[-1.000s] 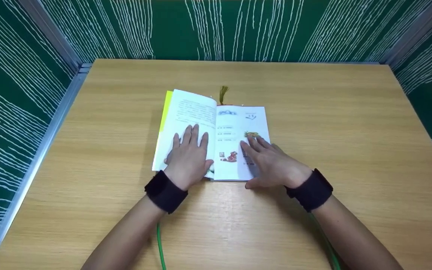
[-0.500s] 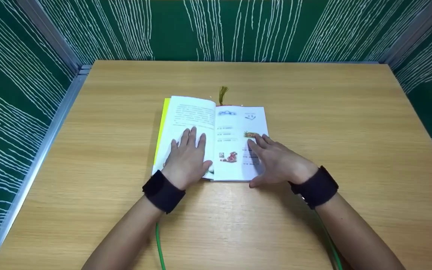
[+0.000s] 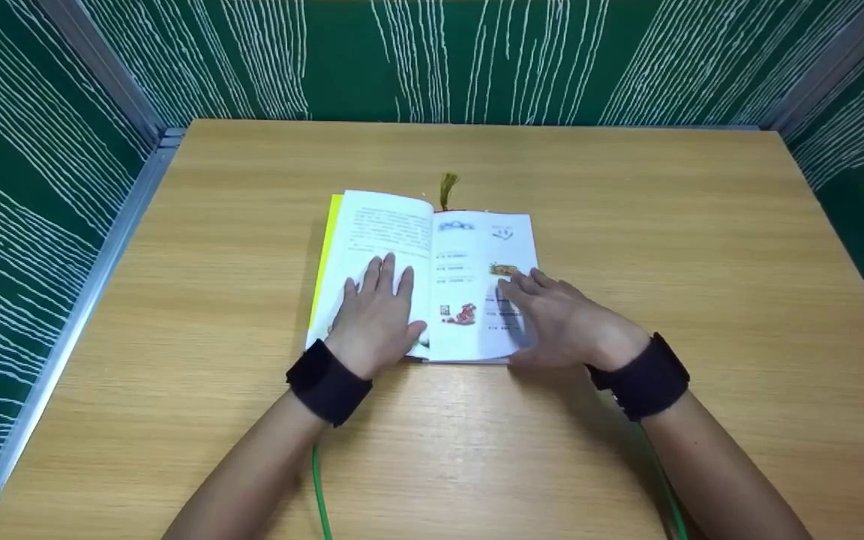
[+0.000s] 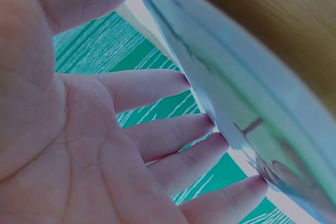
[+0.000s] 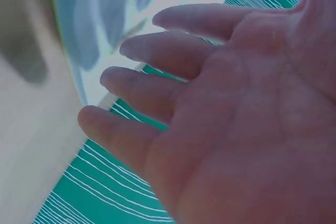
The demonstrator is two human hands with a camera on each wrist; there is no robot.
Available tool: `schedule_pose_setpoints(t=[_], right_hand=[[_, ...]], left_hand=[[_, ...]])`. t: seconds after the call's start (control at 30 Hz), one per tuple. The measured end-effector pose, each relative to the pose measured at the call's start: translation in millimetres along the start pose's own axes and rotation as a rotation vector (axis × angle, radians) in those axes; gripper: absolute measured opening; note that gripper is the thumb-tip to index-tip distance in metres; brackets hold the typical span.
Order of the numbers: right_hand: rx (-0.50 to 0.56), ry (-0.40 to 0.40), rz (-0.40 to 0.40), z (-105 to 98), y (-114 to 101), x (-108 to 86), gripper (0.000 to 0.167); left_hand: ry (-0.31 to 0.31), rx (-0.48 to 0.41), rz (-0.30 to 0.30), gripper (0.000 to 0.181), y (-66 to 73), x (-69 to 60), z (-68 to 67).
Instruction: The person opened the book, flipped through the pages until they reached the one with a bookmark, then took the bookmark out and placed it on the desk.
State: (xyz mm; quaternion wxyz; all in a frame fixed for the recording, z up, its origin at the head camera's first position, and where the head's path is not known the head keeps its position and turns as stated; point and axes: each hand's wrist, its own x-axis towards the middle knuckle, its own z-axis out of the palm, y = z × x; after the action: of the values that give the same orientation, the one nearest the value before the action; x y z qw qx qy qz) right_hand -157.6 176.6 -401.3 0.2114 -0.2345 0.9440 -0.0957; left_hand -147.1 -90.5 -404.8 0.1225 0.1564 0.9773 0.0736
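An open book (image 3: 462, 247) lies on the table, with printed text on its left page (image 3: 391, 225) and small coloured pictures on its right page. My left hand (image 3: 373, 322) rests spread on the lower left page; in the left wrist view its fingertips (image 4: 202, 124) touch the paper. Over the lower right edge of the book is my right hand (image 3: 563, 319), fingers extended and slightly apart. The right wrist view shows that hand's fingers (image 5: 142, 90) close to the page; whether they touch it I cannot tell. Nothing is gripped by either hand.
A yellow cover flap (image 3: 325, 251) shows along the book's left edge. A dark gold tassel (image 3: 448, 189) sticks out at the top. The wooden table (image 3: 702, 225) extends around the book, with green white-streaked walls (image 3: 477, 60) behind. A green cable (image 3: 319, 487) hangs by the left forearm.
The left page, raised and skewed one second ago, now lies lower and flatter under my left hand. My right hand has slid rightward, toward the book's outer edge.
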Motion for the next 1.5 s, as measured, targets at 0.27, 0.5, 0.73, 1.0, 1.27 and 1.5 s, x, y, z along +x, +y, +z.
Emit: schedule_pose_setpoints(t=[0.27, 0.5, 0.73, 1.0, 1.27, 1.5], right_hand=[[0.005, 0.052, 0.041, -12.5, -0.6, -10.3, 0.101], [0.054, 0.195, 0.15, -14.3, 4.4, -10.6, 0.104], [0.075, 0.156, 0.207, -12.0, 5.2, -4.6, 0.096], [0.282, 0.207, -0.061, -1.1, -3.2, 2.6, 0.085], [0.267, 0.235, -0.277, 15.1, -32.0, 7.1, 0.077], [0.137, 0.209, -0.319, 25.0, -50.3, 2.9, 0.085]], left_hand=[[0.011, 0.015, 0.009, 0.076, 0.8, -0.3, -0.4], [0.026, 0.024, 0.006, 0.076, 0.9, -1.3, 0.8], [0.032, 0.061, -0.018, 0.076, 1.7, -1.3, 0.6], [0.056, 0.083, -0.014, 0.076, 1.9, -2.2, -0.4], [0.069, 0.089, -0.013, 0.077, 1.2, -2.5, -0.4], [0.09, 0.056, 0.011, 0.074, 0.2, -8.2, -3.0]])
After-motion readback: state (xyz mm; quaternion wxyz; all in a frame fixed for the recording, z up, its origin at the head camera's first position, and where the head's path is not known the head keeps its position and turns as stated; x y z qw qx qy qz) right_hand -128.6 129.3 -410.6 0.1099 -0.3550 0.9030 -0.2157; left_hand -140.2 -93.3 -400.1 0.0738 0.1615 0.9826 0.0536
